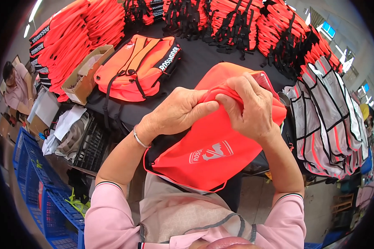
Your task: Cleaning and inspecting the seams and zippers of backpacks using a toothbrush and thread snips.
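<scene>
Across dark worktop (191, 58), noted stacked orange bags (68, 45). Found red-orange bag (220, 143) over near edge, pinched at bunched upper fabric (220, 91) by left hand (174, 110) and right hand (255, 110). Advise gripping evenly, without overstretching it.

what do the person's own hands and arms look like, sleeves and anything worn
The left hand and right hand are ungloved. A thin, silver-coloured bangle circles the left wrist. The left sleeve and right sleeve are short and pink, edged with dark and white trim.
</scene>
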Demonstrator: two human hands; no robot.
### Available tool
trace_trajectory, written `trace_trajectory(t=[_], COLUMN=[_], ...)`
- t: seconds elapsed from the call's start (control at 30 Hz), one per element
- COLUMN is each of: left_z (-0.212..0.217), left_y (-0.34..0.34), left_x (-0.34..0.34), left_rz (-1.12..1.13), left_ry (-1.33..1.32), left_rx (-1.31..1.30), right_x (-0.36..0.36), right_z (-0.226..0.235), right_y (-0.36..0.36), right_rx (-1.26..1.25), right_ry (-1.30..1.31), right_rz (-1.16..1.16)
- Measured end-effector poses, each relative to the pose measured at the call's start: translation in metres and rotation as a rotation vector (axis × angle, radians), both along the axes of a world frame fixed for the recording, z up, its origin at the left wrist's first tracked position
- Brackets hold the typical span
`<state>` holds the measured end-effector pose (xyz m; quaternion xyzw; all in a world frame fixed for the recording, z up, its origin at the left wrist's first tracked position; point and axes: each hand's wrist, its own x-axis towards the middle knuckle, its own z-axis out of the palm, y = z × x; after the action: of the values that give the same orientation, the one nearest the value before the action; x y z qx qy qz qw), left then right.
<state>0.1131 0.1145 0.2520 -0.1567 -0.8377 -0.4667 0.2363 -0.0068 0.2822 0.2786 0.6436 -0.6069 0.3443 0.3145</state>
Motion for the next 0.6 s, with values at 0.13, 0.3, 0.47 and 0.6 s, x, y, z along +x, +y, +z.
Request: trace_trajectory(t=[0.13,0.3,0.47,0.6], left_z=[-0.009,-0.003,-0.020,-0.013], left_y=[0.009,0.003,-0.037,-0.031], left_x=[-0.020,0.000,0.017,0.016], left_rz=[0.202,0.269,0.357,0.369], left_ry=[0.418,0.219,0.407,0.400], left_rx=[-0.043,0.000,0.199,0.276], right_x=[-0.003,-0.026,-0.057,-0.065], right_z=[0.004,0.014,0.001,-0.016], right_y=[0.000,0.007,0.060,0.090], right_rx=[-0.045,0.064,0.113,0.134], right_ry=[0.002,0.053,-0.171,-0.327], right_rz=[0.080,-0.021,-0.312,-0.282])
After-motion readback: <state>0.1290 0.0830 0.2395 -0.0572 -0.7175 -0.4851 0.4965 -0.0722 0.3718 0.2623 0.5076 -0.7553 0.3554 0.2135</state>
